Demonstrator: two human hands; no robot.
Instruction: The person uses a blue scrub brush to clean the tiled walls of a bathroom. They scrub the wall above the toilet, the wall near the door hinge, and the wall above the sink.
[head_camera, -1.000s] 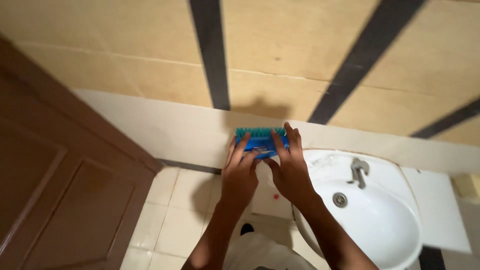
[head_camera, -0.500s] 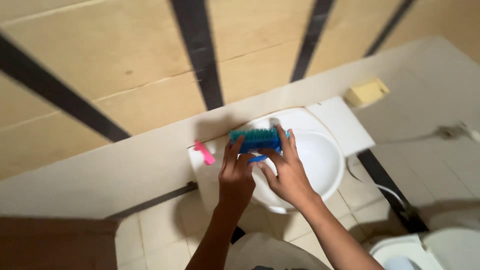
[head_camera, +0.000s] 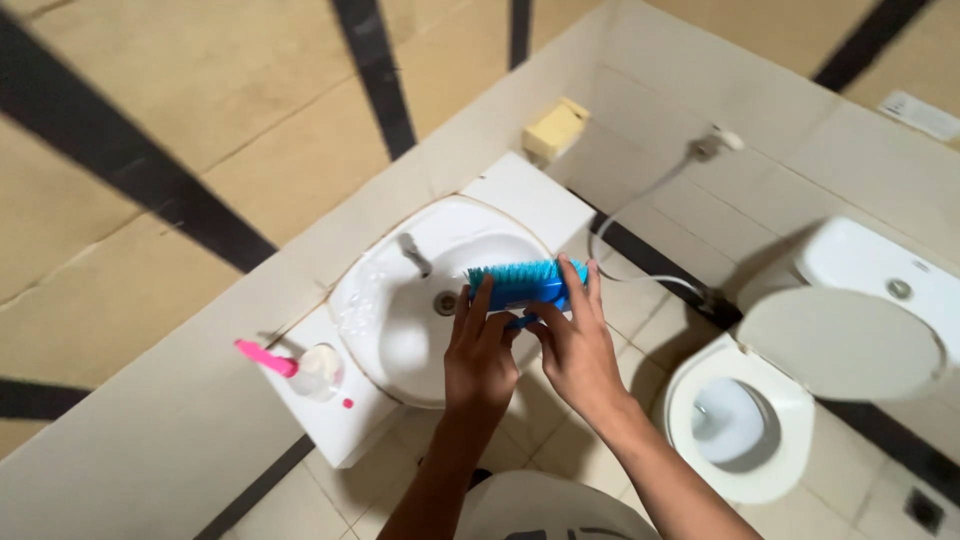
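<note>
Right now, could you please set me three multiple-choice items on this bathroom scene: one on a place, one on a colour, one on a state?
1. Where is the scrubbing brush held?
A. Over the washbasin
B. Over the toilet bowl
C. Against the door

2. What colour are the brush's bristles?
A. Yellow
B. Teal blue
C. Pink

3. How does the toilet lid stand?
A. Shut flat on the bowl
B. Taken off, on the floor
C. Raised, with the bowl open

Answers:
1. A: the left hand and the right hand hold the brush above the basin's right side, near its drain.
2. B: the bristles along the top of the brush are teal blue.
3. C: the lid is tipped up towards the cistern, and water shows in the bowl.
</note>
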